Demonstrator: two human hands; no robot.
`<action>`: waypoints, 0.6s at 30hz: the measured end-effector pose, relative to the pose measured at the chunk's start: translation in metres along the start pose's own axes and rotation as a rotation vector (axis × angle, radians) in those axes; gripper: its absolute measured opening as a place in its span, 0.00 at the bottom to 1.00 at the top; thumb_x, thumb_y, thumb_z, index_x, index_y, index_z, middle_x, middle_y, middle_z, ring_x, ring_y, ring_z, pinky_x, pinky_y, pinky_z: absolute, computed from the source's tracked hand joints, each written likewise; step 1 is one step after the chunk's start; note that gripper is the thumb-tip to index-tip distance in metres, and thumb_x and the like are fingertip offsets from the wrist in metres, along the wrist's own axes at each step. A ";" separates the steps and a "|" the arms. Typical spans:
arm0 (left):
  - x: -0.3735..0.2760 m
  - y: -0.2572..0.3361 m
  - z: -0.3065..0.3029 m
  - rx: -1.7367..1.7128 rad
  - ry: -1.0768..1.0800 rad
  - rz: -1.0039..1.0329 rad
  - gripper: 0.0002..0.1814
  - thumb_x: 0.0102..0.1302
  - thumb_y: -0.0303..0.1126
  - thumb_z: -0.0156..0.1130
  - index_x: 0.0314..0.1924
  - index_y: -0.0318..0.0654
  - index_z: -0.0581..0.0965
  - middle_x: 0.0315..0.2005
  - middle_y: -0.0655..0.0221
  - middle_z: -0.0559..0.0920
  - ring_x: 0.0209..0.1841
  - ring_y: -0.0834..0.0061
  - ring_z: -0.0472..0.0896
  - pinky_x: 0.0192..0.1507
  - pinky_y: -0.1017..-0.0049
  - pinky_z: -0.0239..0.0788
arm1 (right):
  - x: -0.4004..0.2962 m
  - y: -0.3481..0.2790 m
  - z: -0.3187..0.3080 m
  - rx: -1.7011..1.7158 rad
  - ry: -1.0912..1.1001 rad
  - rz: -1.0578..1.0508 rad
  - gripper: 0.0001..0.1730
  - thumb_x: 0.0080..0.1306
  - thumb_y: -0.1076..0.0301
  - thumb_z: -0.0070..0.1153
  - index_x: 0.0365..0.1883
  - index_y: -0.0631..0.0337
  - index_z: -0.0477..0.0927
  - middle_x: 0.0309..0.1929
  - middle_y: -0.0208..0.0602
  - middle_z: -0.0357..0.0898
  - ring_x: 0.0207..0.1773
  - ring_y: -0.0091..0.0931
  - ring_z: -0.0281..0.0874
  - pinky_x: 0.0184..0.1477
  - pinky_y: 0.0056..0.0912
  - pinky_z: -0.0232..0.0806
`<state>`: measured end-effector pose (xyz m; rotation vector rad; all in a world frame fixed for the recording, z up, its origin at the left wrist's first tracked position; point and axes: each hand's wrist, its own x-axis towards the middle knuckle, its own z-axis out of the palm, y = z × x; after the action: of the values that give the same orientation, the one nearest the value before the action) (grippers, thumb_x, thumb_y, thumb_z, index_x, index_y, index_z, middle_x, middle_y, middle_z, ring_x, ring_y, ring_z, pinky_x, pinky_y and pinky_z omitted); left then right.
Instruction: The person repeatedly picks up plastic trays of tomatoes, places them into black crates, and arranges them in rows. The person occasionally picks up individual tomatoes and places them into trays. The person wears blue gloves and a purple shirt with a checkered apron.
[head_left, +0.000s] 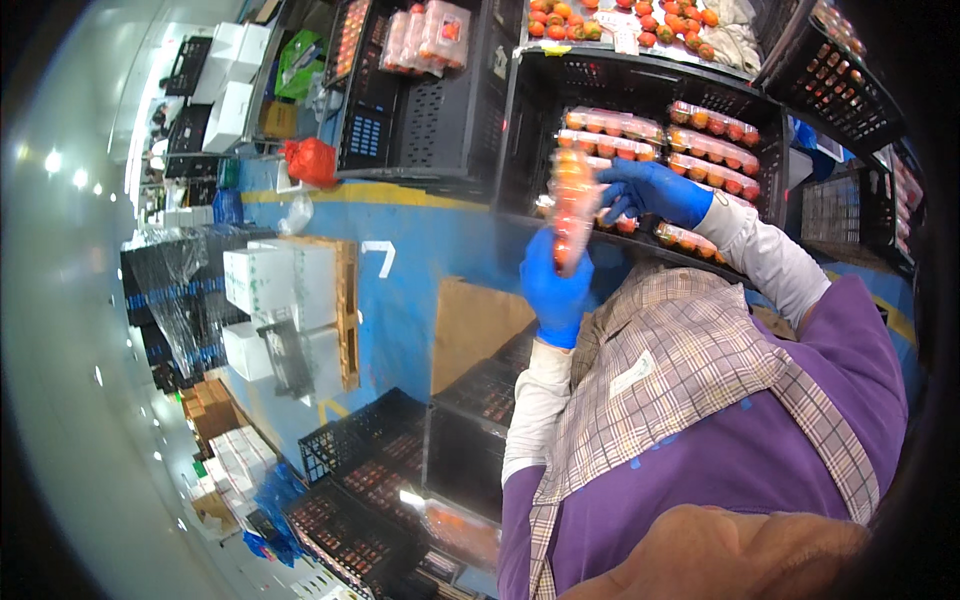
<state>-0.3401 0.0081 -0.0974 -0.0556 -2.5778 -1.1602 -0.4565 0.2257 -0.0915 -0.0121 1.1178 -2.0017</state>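
Note:
My left hand, in a blue glove, grips the lower end of a clear plastic pack of tomatoes. The pack is tilted up on end above a black plastic crate and is blurred. Beside its upper part is my right hand, also blue-gloved, with fingers apart; whether the fingertips touch the pack is unclear. Similar tomato packs lie in rows inside the crate, some hidden behind my hands.
Loose tomatoes and a cloth lie beyond the crate. Another black crate to the left holds several packs. Stacked crates stand at my left side. White boxes sit on a wooden pallet.

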 end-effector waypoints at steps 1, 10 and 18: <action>0.009 0.000 -0.002 -0.207 0.002 -0.148 0.28 0.57 0.25 0.64 0.59 0.32 0.71 0.53 0.60 0.78 0.50 0.61 0.77 0.53 0.67 0.67 | -0.013 -0.018 0.021 -0.011 -0.020 -0.096 0.22 0.71 0.59 0.44 0.57 0.61 0.74 0.50 0.37 0.80 0.48 0.23 0.79 0.50 0.22 0.69; 0.048 -0.008 0.147 -1.613 -0.371 -0.835 0.26 0.62 0.32 0.59 0.61 0.33 0.70 0.53 0.64 0.76 0.53 0.69 0.76 0.56 0.70 0.69 | -0.062 0.006 0.011 -1.093 0.729 -0.586 0.32 0.52 0.65 0.69 0.57 0.58 0.74 0.46 0.40 0.76 0.44 0.34 0.78 0.48 0.32 0.70; 0.005 -0.010 0.279 -1.584 -0.685 -1.155 0.20 0.62 0.36 0.59 0.54 0.37 0.75 0.48 0.65 0.80 0.50 0.66 0.78 0.54 0.68 0.70 | -0.079 0.075 -0.081 -1.554 1.084 -0.204 0.44 0.45 0.52 0.69 0.60 0.59 0.71 0.51 0.46 0.75 0.49 0.41 0.75 0.48 0.41 0.70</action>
<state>-0.4208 0.2062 -0.2765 0.8657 -1.0396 -3.6880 -0.3859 0.3149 -0.1660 0.1734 3.1488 -0.6573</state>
